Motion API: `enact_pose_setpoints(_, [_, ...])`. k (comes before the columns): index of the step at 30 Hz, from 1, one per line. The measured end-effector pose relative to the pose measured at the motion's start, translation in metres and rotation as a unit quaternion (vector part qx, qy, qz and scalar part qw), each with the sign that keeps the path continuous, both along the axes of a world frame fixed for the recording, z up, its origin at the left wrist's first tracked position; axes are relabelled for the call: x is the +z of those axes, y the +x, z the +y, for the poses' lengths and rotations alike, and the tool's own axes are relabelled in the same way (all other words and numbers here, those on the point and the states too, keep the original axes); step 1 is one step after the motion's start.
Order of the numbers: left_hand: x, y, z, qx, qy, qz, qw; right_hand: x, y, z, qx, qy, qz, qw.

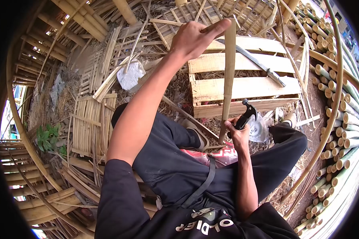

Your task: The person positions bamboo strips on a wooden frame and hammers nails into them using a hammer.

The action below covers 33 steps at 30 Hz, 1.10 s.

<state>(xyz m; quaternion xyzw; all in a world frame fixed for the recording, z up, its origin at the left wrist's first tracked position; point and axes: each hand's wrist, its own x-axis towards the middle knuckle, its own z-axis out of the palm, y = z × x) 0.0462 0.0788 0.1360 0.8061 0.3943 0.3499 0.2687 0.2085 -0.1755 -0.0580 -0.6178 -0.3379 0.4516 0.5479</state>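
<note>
At the far end of a long bamboo strip [229, 71], my left hand [199, 36] is closed, its fingers against the strip's upper end. The strip stands nearly upright in front of me, its lower end between my legs. My right hand [239, 133] is wrapped round the black handle of a claw hammer [248, 112], head pointing up. The thumb of that hand lies close to the strip; whether it presses on it I cannot tell. Behind the strip is a slatted wooden crate [211, 90], and a long-bladed knife [263, 66] lies across its top.
Cut bamboo poles [343, 131] are stacked at the right. Slatted bamboo panels [87, 123] and loose strips lie at the left. A clear plastic bag [260, 129] sits beside my right hand. Bent bamboo hoops [336, 95] curve around both sides. A green plant [48, 137] grows at the left.
</note>
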Motion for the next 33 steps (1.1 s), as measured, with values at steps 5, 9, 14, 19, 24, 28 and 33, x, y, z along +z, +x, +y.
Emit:
enact_pose_setpoints(5, [0.011,0.007,-0.013,0.010,0.098,-0.006,0.995,0.003,-0.006,0.003,-0.012,0.021,-0.015,1.000])
enact_pose_setpoints(9, [0.038,0.002,-0.006,-0.035,0.163,-0.064,0.984,0.029,-0.010,0.007,-0.012,0.012,0.066,0.998])
enact_pose_setpoints(14, [0.106,0.006,-0.002,-0.108,0.257,0.044,0.959,0.029,0.003,0.007,-0.019,0.014,0.059,0.998])
enact_pose_setpoints(19, [0.052,0.049,-0.003,-0.201,0.335,0.376,0.840,0.029,0.008,0.012,-0.078,0.039,0.407,0.909])
enact_pose_setpoints(24, [-0.059,0.055,-0.001,-0.316,0.273,0.495,0.762,0.010,0.011,0.024,-0.111,0.015,0.356,0.928])
enact_pose_setpoints(28, [-0.079,0.063,-0.009,-0.363,0.243,0.444,0.782,0.005,0.005,0.034,-0.188,-0.005,0.291,0.938])
enact_pose_setpoints(33, [-0.098,0.073,-0.005,-0.381,0.219,0.423,0.793,0.011,-0.003,0.041,-0.190,-0.034,0.223,0.955])
